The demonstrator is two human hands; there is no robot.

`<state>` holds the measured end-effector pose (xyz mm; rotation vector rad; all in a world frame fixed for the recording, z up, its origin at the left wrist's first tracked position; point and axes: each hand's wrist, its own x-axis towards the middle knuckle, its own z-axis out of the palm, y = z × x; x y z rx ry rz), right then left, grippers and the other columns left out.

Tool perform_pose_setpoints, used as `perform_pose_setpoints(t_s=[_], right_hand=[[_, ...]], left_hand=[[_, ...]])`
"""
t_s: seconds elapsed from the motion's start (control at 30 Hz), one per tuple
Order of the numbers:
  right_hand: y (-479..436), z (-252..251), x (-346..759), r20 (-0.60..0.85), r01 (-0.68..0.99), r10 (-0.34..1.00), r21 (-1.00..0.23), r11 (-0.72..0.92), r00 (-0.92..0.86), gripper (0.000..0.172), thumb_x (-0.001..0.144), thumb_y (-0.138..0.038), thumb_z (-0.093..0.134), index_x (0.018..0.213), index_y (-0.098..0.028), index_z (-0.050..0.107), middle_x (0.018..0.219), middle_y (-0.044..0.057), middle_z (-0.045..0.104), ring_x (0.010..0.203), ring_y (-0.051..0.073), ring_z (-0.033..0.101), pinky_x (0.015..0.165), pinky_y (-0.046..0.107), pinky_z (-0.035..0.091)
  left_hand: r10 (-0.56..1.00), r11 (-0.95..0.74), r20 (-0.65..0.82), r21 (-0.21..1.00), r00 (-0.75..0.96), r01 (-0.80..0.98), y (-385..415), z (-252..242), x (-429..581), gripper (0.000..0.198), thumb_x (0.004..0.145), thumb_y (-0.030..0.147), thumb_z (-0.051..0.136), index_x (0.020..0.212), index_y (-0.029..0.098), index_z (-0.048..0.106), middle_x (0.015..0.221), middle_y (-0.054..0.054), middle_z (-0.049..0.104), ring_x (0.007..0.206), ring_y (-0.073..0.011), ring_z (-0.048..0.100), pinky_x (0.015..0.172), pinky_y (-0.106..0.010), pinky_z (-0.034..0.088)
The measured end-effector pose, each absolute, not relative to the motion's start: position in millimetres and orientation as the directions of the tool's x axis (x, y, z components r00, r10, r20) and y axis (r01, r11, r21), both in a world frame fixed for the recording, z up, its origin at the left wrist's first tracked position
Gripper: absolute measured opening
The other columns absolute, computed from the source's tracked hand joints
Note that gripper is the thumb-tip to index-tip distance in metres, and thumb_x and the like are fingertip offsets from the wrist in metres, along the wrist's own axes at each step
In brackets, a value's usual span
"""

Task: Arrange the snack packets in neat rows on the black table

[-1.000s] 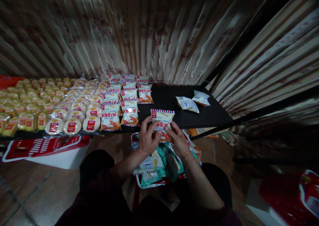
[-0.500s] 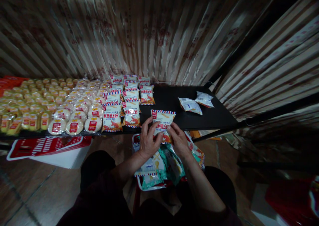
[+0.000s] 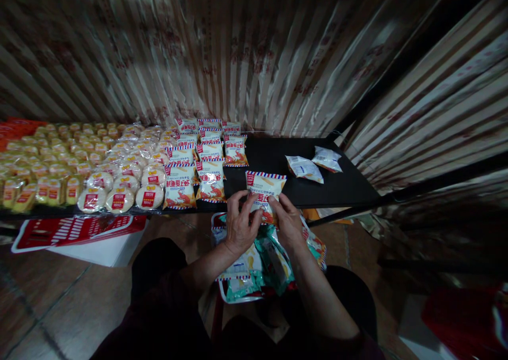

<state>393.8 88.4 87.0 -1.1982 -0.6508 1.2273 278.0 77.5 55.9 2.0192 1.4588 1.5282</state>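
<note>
Between my two hands is a small snack bag (image 3: pixel 265 190) with a red-and-blue striped top edge, held over the front edge of the black shelf (image 3: pixel 262 161). My left hand (image 3: pixel 243 225) pinches its left side, and my right hand (image 3: pixel 286 219) grips its right side. Left of it, matching snack bags (image 3: pixel 210 180) stand in overlapping rows. Two silvery bags (image 3: pixel 305 168) lie to the right on the shelf. Below my hands, a basket (image 3: pixel 242 299) holds green and striped bags.
Round wrapped crackers (image 3: pixel 120 200) and yellow wrapped cakes (image 3: pixel 50 190) cover the shelf's left part. A red basket (image 3: pixel 79 233) sits below at the left. Dark metal bars (image 3: pixel 428 182) and a striped curtain (image 3: pixel 238 53) bound the shelf.
Both hands and the held bag have moved slightly to the right and a little farther up over the shelf. The bags on the shelf keep their arrangement.
</note>
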Motion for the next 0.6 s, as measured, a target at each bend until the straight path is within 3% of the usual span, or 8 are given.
perform_pose_setpoints(t_s=[0.33, 0.6], right_hand=[[91.8, 86.3, 393.9, -0.142, -0.23, 0.939, -0.971, -0.07, 0.312, 0.034, 0.067, -0.042, 0.073, 0.095, -0.024, 0.069, 0.095, 0.001, 0.073, 0.085, 0.017, 0.068, 0.075, 0.027, 0.055], [89.4, 87.4, 400.0, -0.007, -0.017, 0.951, -1.0, -0.002, 0.31, 0.047, 0.079, -0.05, 0.057, 0.114, -0.02, 0.066, 0.12, 0.007, 0.066, 0.114, 0.027, 0.059, 0.093, 0.039, 0.05]], left_hand=[[0.785, -0.528, 0.62, 0.663, 0.007, 0.532, 79.0, 61.7, 279.1, 0.033, 0.088, 0.027, 0.052, 0.121, 0.019, 0.054, 0.119, -0.011, 0.056, 0.114, -0.023, 0.049, 0.097, -0.042, 0.042], [0.836, -0.502, 0.549, 0.749, 0.019, 0.434, 79.4, 62.9, 277.0, 0.043, 0.088, 0.033, 0.051, 0.128, 0.02, 0.047, 0.131, -0.013, 0.052, 0.124, -0.0246, 0.045, 0.104, -0.044, 0.038]])
